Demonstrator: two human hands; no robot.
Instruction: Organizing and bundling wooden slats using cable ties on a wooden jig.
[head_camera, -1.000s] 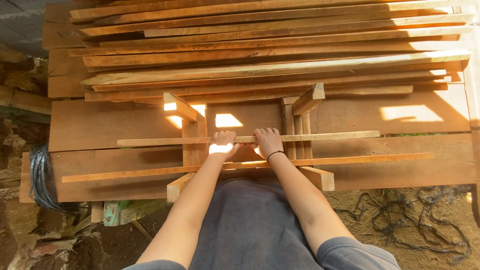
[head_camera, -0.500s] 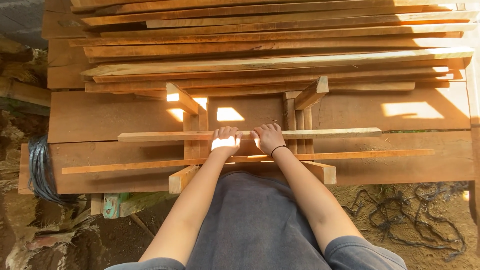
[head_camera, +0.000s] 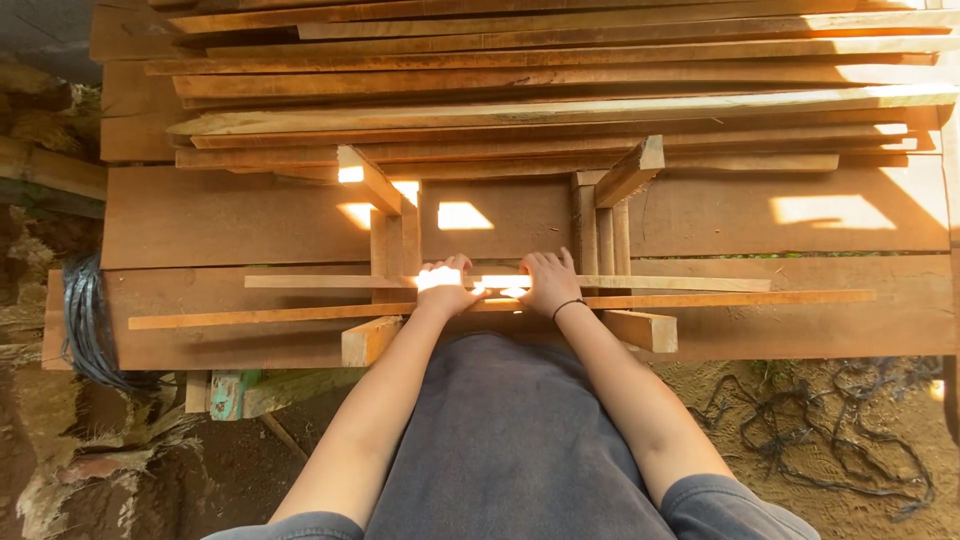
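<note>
Seen from the head camera, looking straight down: the left hand (head_camera: 441, 284) and the right hand (head_camera: 549, 281) lie side by side, palms down, on a long, thin, pale wooden slat (head_camera: 660, 283) that runs left to right. The fingers of both hands curl over its far edge, so each hand is closed around the slat near its middle. A patch of sun falls across the left knuckles and the stretch of slat between the hands. A thin black band (head_camera: 566, 306) circles the right wrist.

The pale slat rests across two short upright wooden frames — the left frame (head_camera: 385, 225) and the right frame (head_camera: 603, 215) — which stand on broad brown boards (head_camera: 220, 215). Just beside it, on the near side, lies a second long slat, more orange in colour (head_camera: 760, 298); the two run almost parallel, close together, and the wrists cross over the orange one.

Beyond the frames lies a tall stack of long reddish-brown planks (head_camera: 550, 80). At the left edge hangs a coil of dark cord (head_camera: 85, 325); at the lower right, tangled dark cord (head_camera: 830, 420) lies on the sandy ground. The person's grey garment (head_camera: 510, 440) fills the bottom centre.
</note>
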